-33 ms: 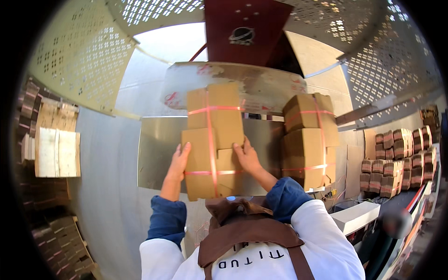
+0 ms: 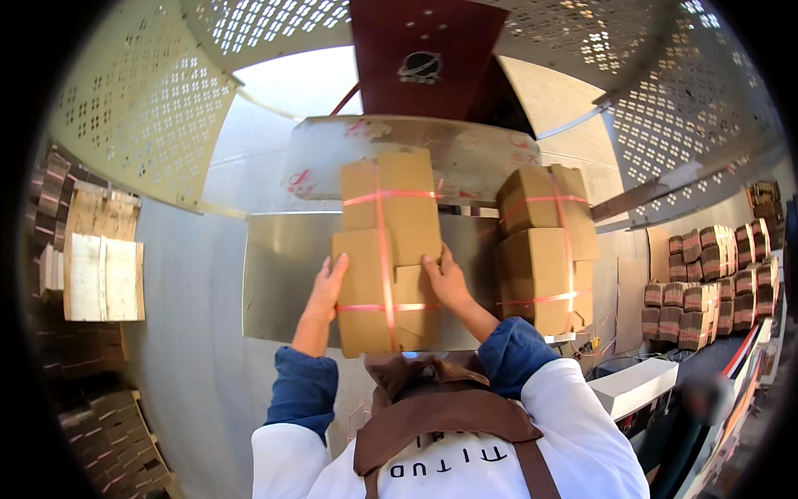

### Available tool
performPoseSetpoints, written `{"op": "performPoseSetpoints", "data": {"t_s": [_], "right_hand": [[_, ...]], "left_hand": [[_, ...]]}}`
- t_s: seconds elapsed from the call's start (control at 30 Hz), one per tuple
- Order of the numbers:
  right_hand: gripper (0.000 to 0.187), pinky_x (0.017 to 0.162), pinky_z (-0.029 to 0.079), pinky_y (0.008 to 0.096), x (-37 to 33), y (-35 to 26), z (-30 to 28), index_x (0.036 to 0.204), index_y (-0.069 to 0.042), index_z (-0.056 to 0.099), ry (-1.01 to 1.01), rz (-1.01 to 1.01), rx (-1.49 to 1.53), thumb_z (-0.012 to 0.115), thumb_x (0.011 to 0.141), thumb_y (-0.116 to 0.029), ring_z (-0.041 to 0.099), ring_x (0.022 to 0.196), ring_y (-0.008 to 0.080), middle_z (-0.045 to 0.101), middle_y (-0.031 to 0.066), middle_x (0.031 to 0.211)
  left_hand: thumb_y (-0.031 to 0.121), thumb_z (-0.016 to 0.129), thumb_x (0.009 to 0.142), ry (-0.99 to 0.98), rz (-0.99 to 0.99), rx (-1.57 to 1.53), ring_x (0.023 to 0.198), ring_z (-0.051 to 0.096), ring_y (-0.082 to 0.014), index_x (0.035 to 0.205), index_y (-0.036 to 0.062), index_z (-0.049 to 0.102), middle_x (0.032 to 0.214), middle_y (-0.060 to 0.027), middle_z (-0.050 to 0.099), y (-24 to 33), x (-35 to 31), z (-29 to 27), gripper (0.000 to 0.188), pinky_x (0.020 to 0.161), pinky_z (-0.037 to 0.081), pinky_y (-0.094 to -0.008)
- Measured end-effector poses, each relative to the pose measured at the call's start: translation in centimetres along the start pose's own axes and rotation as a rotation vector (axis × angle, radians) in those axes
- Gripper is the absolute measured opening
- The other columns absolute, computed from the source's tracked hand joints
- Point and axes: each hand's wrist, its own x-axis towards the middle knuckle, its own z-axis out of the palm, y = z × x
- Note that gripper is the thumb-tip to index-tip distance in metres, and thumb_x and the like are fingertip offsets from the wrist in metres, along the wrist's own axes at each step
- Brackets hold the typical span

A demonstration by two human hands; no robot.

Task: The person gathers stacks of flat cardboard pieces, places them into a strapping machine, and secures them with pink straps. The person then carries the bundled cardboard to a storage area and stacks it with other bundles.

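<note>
A bundle of flat brown cardboard [image 2: 366, 279], tied crosswise with pink strapping, lies on the metal table of a machine in front of me. My left hand [image 2: 326, 287] presses against its left side, thumb toward the top edge. On the opposite side my right hand [image 2: 447, 281] grips the edge, so the bundle sits between both hands. A second strapped cardboard bundle [image 2: 540, 270] stands to the right on the same table, apart from my right hand. The undersides of both bundles are hidden.
Behind the bundles rises a dark red machine part [image 2: 428, 58], with perforated guards [image 2: 145, 116] curving around. Strapped cardboard stacks [image 2: 694, 312] stand at the right, beyond a white box-shaped part [image 2: 633, 387]. More stacks and a pale wooden block [image 2: 104, 276] are at the left.
The held bundle has shifted slightly to the right along the table, closer to the second bundle. Both my hands have moved with it and keep their hold.
</note>
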Motion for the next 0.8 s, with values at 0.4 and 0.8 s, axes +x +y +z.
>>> {"op": "performPoseSetpoints", "data": {"t_s": [0.4, 0.8], "right_hand": [[0.048, 0.099, 0.04, 0.0367, -5.6, 10.0, -28.2, 0.134, 0.002, 0.042, 0.471, -0.28, -0.151, 0.055, 0.093, -0.02, 0.051, 0.12, 0.0275, 0.05, 0.0179, 0.133], [0.068, 0.102, 0.037, 0.0319, 1.5, 19.7, -33.7, 0.141, 0.0, 0.035, -0.047, 0.401, 0.69, 0.049, 0.094, -0.048, 0.046, 0.124, 0.0213, 0.046, 0.0096, 0.138]], "left_hand": [[0.043, 0.062, 0.088, -0.088, -0.056, 0.26, 0.106, 0.055, -0.0198, 0.138, 0.0031, 0.038, 0.124, -0.0115, 0.054, 0.2, -1.2, 15.1, 0.069, 0.08, 0.049, -0.0314], [0.035, 0.054, 0.092, -0.34, -0.234, -0.163, 0.118, 0.052, -0.0206, 0.14, 0.0048, 0.037, 0.134, -0.0108, 0.049, 2.1, 6.8, 17.6, 0.06, 0.095, 0.045, -0.0337]]}}
